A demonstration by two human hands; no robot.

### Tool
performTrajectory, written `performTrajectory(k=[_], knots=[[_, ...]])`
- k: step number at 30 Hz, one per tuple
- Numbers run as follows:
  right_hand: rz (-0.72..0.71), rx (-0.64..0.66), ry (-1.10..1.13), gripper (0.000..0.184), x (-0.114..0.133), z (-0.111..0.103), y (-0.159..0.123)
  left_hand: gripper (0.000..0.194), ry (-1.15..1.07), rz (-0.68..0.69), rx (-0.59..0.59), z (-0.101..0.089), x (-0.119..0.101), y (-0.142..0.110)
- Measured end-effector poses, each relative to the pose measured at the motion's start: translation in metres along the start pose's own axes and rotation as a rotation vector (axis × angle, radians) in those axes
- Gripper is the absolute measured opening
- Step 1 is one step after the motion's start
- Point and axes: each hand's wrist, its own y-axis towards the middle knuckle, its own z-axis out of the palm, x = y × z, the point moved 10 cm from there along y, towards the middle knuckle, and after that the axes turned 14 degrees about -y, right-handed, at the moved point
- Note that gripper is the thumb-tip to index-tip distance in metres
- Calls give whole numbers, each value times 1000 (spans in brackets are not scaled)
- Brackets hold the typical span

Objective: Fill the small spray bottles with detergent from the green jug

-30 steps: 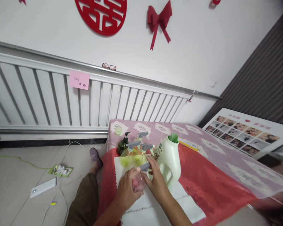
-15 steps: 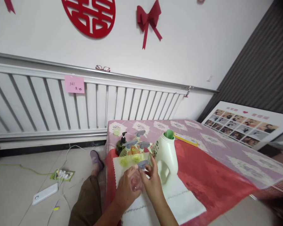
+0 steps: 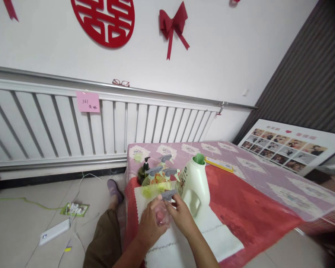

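Red cloth [image 3: 248, 212] reaches the edge right of the detergent jug [image 3: 198, 182]; trigger sprayers [image 3: 163, 183] crowd left.
Left hand [image 3: 150, 227] wraps a pink spray bottle [image 3: 162, 216]; half-curled right hand [image 3: 182, 216] pinches its trigger head [image 3: 167, 194].

From my remote camera view, I can read the number "361", written by hand on a pink rectangular paper note [image 3: 88, 102] on the white metal radiator [image 3: 132, 123]; about the small characters below it I am not certain. On the white wall [image 3: 212, 56], a round red cut-out sign [image 3: 102, 15] shows the double-happiness character "囍", its top outside my view. The white rectangular photo board [image 3: 332, 139] has a red heart [image 3: 288, 131] between blurred pink characters. The label on the pale green plastic bottle [image 3: 201, 186] is too small for me.
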Motion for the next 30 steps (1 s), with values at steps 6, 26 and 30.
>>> performTrajectory(k=[6,26,30], knots=[[76,-23,70,24,-6,-3,2,87,-16,-34,4,-2,-7,0],[82,-43,-20,27,-16,2,0,89,-25,-8,20,-1,-3,1],[95,-80,-42,22,-22,2,-2,81,-13,-21,22,-1,-6,1]])
